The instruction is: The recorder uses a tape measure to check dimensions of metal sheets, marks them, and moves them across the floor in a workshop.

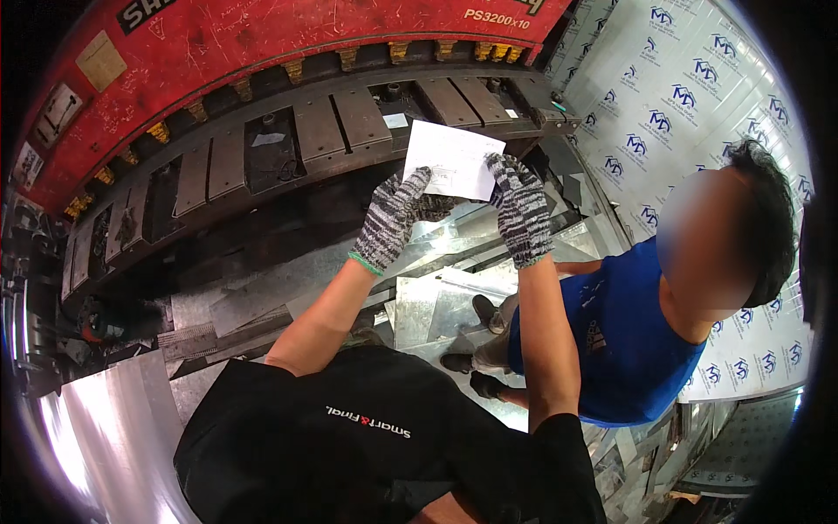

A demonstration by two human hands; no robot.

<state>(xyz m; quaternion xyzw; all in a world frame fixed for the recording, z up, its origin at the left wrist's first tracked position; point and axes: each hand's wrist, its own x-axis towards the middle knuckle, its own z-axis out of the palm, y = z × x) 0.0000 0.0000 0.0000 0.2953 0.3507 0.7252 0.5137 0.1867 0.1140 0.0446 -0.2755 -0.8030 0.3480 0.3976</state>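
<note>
A white sheet of paper with faint printing or drawing is held up in front of me by both hands. My left hand, in a grey-and-black knitted glove with a green cuff edge, pinches its lower left side with the thumb on top. On the right side, my right hand, gloved the same way, grips the paper's edge. The fingers behind the sheet are mostly hidden.
Ahead stands a large red machine with yellow clamps above a slotted metal bed. Metal sheets cover the floor. A person in a blue shirt stands close on my right, before a film-covered panel wall.
</note>
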